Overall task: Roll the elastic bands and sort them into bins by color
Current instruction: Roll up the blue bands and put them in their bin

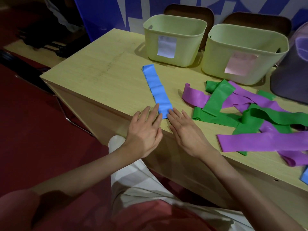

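**Hands at the near end of the blue band, roll not yet begun**

Step in hand, as we read it: squaring up for the first turn. We see the blue band (156, 90) laid out flat and full length on the wooden table (100, 77), running from near the table's front edge away toward the left bin (174, 40). No coil shows at either end.

Left hand (145, 129) rests flat beside the band's near end, fingers straight and lightly spread, tips touching its left edge. Right hand (185, 130) mirrors it on the other side, fingers straight and close together, the foremost tip on the band's near right corner. Neither hand pinches anything.

Next move, in our judgement: lift the near end, fold it over tightly, then roll away with both hands, keeping the edges aligned so the coil does not skew.

The band looks thin, smooth and matte, with shallow creases across it at intervals; its far end is doubled over slightly.

Waiting to the right: a tangled heap of green bands (216, 99) and purple bands (260, 144). Right bin (243, 52) stands behind the heap; both bins carry paper labels we cannot read.
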Demonstrator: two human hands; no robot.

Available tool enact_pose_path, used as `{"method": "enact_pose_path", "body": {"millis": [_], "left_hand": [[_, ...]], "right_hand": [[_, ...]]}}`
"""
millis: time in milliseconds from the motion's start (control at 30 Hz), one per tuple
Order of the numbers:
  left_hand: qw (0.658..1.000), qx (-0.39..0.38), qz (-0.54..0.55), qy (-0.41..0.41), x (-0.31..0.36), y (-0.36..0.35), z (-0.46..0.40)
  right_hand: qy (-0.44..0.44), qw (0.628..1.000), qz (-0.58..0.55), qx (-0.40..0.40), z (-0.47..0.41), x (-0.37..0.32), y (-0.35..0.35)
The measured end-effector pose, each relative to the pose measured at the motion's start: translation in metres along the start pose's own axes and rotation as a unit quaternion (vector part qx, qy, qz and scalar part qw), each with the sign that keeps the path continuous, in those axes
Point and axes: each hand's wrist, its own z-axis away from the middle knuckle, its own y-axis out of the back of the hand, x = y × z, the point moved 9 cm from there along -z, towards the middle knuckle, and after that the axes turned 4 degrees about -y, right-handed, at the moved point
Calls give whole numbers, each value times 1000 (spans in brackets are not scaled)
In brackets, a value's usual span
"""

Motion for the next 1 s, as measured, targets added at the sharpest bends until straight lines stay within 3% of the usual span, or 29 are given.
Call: {"method": "enact_pose_path", "body": {"millis": [200, 367, 433, 533, 633, 800, 1000], "left_hand": [[999, -33, 2, 4, -3, -8, -5], [999, 15, 33, 6, -10, -7, -12], [991, 71, 115, 2, -18, -6, -17], [947, 177, 269, -7, -34, -1, -22], [927, 188, 322, -40, -37, 1, -30], [924, 165, 342, -52, -35, -4, -39], [941, 167, 286, -76, -29, 0, -46]], "right_hand": [[5, 999, 8, -39, -8, 4, -4], [-5, 999, 7, -52, -11, 6, -4], [-12, 998, 8, -59, -14, 6, -4], [-12, 998, 9, -64, -18, 9, -6], [-13, 997, -5, -70, -20, 11, -7], [-12, 997, 8, -78, -23, 12, -5], [-23, 999, -9, -46, -29, 11, -4]]}}
